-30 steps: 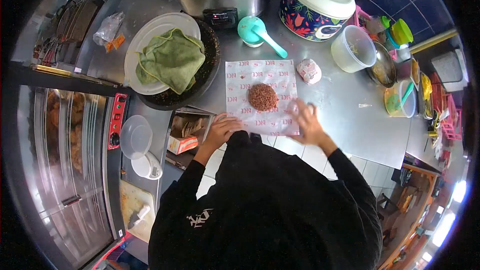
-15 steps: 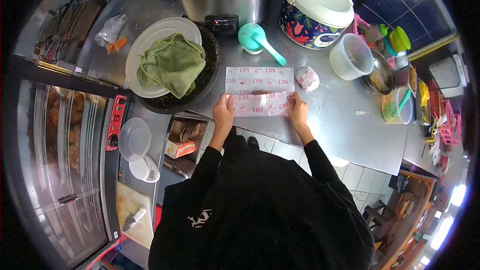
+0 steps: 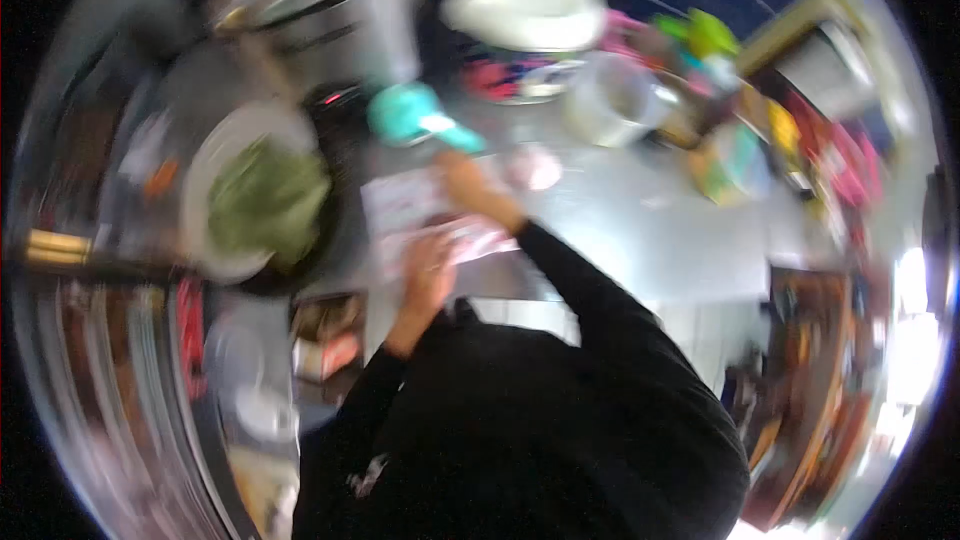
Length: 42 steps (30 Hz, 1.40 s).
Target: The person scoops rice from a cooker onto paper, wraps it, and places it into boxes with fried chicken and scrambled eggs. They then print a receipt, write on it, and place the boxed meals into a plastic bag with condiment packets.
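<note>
A sheet of white wrapping paper [image 3: 395, 195] with red print lies on the steel counter, its near edge folded over a small brownish filling that shows only in part. My left hand [image 3: 428, 268] rests on the folded near edge with its fingers stretched out. Reaching across the sheet, my right hand [image 3: 470, 185] is over its upper right part; motion smears its fingers. A small wrapped round bundle [image 3: 535, 168] sits just right of the paper. Beyond the right hand lies a turquoise scoop [image 3: 410, 115], its handle pointing toward that hand.
To the left, a green cloth [image 3: 265, 202] covers part of a white plate [image 3: 215, 155] on a dark round pan. A rice cooker [image 3: 525, 5] and a clear tub [image 3: 612, 100] stand at the back. Several containers crowd the right. A glass display case [image 3: 110, 390] is at the far left.
The view has turned and blurred. My right hand has left the paper's right end and moved over its upper part. My left hand has shifted from the left end onto the fold.
</note>
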Each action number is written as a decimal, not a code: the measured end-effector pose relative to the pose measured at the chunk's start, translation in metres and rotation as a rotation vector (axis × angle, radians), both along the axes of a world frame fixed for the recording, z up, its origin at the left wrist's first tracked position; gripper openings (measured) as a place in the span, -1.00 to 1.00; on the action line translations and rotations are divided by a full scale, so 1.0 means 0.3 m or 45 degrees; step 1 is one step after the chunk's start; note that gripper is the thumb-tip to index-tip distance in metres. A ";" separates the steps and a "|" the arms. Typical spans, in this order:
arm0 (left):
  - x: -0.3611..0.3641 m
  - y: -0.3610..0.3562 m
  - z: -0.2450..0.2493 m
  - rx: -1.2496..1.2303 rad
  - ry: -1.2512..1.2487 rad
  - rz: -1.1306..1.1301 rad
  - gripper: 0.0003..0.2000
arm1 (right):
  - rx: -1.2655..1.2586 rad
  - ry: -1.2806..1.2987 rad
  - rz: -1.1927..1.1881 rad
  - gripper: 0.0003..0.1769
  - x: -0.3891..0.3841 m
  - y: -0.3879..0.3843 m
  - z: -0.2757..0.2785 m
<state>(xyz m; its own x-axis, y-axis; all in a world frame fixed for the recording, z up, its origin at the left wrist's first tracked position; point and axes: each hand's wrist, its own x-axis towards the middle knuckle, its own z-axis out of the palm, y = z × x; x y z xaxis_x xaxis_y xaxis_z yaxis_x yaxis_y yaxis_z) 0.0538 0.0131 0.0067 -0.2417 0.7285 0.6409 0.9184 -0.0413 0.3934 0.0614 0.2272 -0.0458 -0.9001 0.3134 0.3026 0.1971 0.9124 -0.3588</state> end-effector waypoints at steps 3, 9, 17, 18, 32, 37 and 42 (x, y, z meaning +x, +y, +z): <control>-0.019 -0.001 0.046 -0.116 0.063 -0.089 -0.69 | 0.236 0.096 -0.066 -0.79 -0.094 -0.048 0.032; 0.028 -0.016 0.059 -0.211 0.206 0.001 -0.73 | 0.189 -0.330 -0.042 -0.72 -0.104 -0.039 0.148; -0.017 0.006 0.063 -0.156 0.122 -0.074 -0.70 | 0.241 -0.114 0.215 -0.76 0.234 -0.195 0.282; -0.024 -0.009 -0.016 -0.193 0.161 0.005 -0.75 | 0.164 0.005 0.182 -0.75 0.287 -0.227 0.296; -0.167 -0.077 0.235 -0.279 0.137 0.389 -0.74 | 0.176 0.225 0.156 -0.71 0.383 -0.305 0.254; -0.273 -0.197 0.225 -0.552 -0.098 0.304 -0.92 | 0.210 0.244 0.156 -0.71 0.391 -0.308 0.250; -0.108 -0.112 0.373 -0.328 -0.378 0.146 -0.84 | 0.046 0.218 0.081 -0.67 0.385 -0.318 0.257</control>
<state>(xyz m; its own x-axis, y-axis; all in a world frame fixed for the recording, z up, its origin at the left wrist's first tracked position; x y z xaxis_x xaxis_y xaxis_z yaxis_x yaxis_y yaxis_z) 0.0214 -0.0204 0.1187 -0.4779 0.8136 0.3312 0.7565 0.1895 0.6259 0.1770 0.1317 0.0315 -0.8522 0.2436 0.4631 0.0771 0.9339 -0.3492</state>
